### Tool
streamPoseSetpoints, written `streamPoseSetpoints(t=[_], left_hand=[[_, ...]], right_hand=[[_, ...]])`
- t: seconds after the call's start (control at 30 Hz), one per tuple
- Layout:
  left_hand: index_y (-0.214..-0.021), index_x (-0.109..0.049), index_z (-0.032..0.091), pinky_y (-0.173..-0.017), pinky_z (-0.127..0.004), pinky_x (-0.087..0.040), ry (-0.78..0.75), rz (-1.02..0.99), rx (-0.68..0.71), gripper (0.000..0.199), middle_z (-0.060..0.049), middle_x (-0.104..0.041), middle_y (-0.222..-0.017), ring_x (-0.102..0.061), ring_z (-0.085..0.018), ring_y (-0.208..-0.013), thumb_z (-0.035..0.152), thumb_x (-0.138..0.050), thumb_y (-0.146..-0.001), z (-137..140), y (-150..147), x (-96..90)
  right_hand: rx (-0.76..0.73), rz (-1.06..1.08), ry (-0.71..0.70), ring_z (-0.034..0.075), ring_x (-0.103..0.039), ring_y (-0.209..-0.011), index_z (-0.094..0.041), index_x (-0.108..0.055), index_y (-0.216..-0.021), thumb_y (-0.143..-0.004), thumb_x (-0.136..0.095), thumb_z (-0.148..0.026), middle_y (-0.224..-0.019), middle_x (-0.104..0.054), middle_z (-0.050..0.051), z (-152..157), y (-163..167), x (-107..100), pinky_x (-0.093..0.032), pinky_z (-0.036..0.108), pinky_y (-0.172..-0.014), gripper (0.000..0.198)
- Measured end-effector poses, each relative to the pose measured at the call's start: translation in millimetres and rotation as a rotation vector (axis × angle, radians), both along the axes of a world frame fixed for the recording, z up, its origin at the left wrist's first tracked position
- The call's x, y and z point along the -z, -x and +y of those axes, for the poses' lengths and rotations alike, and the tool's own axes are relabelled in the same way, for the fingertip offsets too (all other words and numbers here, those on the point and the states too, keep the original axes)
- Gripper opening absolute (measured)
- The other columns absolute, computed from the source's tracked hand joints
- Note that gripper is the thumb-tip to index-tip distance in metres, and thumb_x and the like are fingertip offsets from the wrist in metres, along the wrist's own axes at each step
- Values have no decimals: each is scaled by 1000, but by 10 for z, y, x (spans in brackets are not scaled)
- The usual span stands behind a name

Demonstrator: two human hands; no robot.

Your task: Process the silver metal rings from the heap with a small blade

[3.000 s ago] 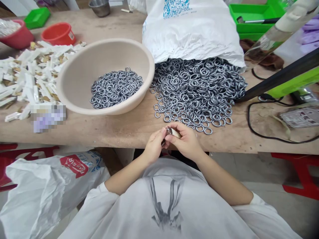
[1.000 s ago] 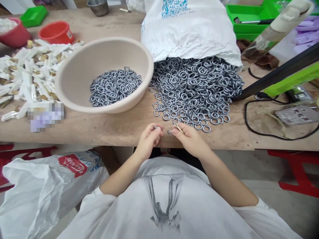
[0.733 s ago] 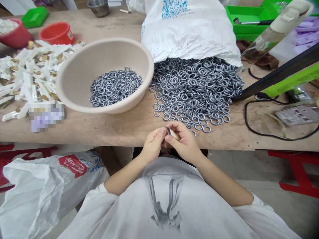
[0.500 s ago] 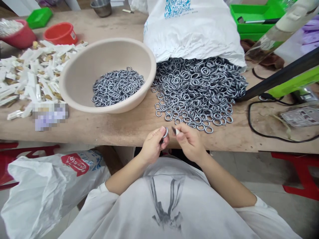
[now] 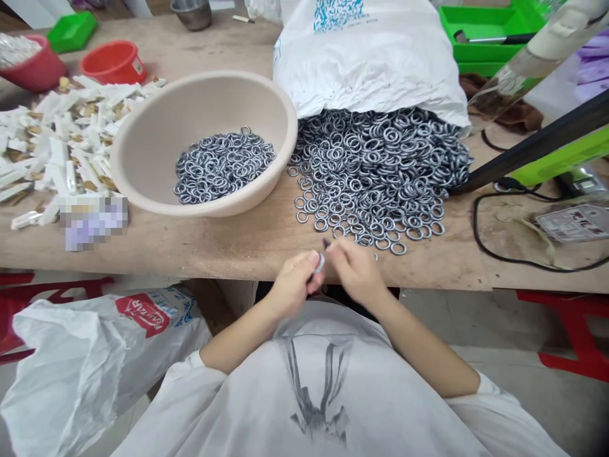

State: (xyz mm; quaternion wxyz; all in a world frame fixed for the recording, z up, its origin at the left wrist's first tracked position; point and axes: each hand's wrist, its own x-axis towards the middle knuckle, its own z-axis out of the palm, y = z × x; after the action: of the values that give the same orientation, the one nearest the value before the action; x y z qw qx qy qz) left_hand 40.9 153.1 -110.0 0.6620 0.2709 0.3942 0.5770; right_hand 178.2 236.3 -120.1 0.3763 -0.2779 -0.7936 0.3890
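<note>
My left hand [image 5: 291, 285], just over the table's front edge, is closed on a grey ring [image 5: 320, 261], pinched between thumb and fingers. Close beside it, my right hand [image 5: 358, 271] grips a small tool with a dark pointed tip [image 5: 326, 243]; fingers and motion blur hide most of it, so its exact kind is unclear. The tip is near the ring, and I cannot tell whether they touch. Beyond my hands lies a large heap of the same rings [image 5: 375, 178], spilling from a white sack [image 5: 371, 70]. To its left, a beige basin [image 5: 204, 95] holds more rings.
White strips and brown bits [image 5: 57, 139] cover the table's left side, near a red bowl [image 5: 111, 63]. A black bar [image 5: 533, 143] and a cable [image 5: 480, 238] are on the right. Green trays [image 5: 485, 51] stand behind. A white bag [image 5: 71, 362] sits below left.
My right hand has turned, with its back now more upward, and moved slightly left toward the ring. The ring in my left hand has shifted slightly down and right.
</note>
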Motion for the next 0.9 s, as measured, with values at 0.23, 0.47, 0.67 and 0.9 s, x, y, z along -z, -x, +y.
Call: streamPoseSetpoints(t=[0.23,0.47,0.67,0.9], left_hand=[[-73,-57,11,-42,-17,-21,102,-84,-162,44,2,-40,-50,-30,-5,-42,51,-76,-78,-4,203,-10],[-89,-59,12,-37,-15,-22,223,-160,-271,43,0,-54,-67,-38,-5,-46,43,-82,-68,30,435,-20],[-85,-50,12,-36,-14,-19,155,-13,-275,53,-1,-56,-78,-35,-2,-46,49,-85,-67,131,328,64],[-84,-50,14,-44,-18,-29,-102,422,-183,48,1,-49,-67,-36,-5,-49,60,-56,-93,164,148,224]], right_hand=[[264,-651,-269,24,-57,-79,-18,-62,-111,-97,-82,-28,-101,-58,1,297,89,-3,-26,31,-56,26],[223,-1031,-354,25,-56,-77,-18,-65,-108,-103,-73,-19,-103,-52,4,393,366,-121,-17,33,-51,10],[-110,-76,281,22,-47,-69,-18,-54,-85,-100,-53,-29,-78,-47,1,284,212,-76,-33,30,-64,18],[-179,263,556,20,-48,-68,-20,-55,-91,-103,-60,-47,-76,-50,-1,-71,239,-82,-37,28,-65,31]])
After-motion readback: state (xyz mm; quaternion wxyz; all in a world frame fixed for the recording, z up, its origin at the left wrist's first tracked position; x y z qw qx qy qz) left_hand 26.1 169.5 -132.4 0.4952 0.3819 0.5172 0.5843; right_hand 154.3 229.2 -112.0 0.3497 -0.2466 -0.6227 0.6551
